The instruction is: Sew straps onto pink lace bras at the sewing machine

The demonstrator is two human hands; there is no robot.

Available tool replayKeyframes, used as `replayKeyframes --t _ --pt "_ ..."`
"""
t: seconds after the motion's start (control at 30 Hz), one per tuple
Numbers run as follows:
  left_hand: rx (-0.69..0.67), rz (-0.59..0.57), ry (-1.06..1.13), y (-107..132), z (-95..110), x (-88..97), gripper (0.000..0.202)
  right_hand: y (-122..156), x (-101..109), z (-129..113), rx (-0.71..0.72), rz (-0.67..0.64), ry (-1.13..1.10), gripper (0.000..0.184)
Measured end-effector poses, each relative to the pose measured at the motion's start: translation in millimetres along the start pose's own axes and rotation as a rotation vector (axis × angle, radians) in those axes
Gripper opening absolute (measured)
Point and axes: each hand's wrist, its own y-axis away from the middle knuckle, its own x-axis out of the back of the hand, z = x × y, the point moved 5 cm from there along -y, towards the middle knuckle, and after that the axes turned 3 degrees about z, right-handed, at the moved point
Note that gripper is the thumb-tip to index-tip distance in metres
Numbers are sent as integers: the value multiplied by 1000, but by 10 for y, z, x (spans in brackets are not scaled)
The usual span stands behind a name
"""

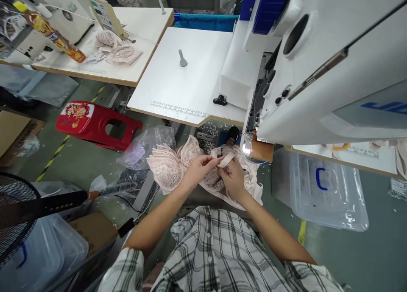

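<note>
Light pink lace bras (167, 169) lie in a stack across my lap, cups upward on the left side. Above them my left hand (201, 168) is closed, thumb and forefinger pinching the end of a pale strap (226, 160). My right hand (233, 178) is closed on the same strap, which loops up over its fingers. The two hands are close together, fingertips nearly meeting. More lace (251, 181) spreads out under and beyond my right hand. The exact piece between the left fingertips is too small to make out.
A white sewing machine (318, 92) stands close at the right, its narrow bed end (249, 150) just beyond my right hand. In front is a white table (190, 86) with a printed ruler. A red stool (98, 124), a clear lidded box (327, 190) and a black mesh racket (19, 211) flank me.
</note>
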Motion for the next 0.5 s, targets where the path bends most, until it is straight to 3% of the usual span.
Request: replayKeyframes --t 0.1,0.23,0.37,0.5 --pt "-5 36 75 28 18 -102 34 69 114 -23 142 -72 169 19" --pt "-34 45 35 119 193 -76 33 40 327 -151 161 -58 193 20" --pt "-17 -68 65 198 353 -107 34 -41 376 -243 95 -106 237 34" --pt "-19 -72 28 201 396 -138 32 -53 410 -221 -35 -55 209 31"
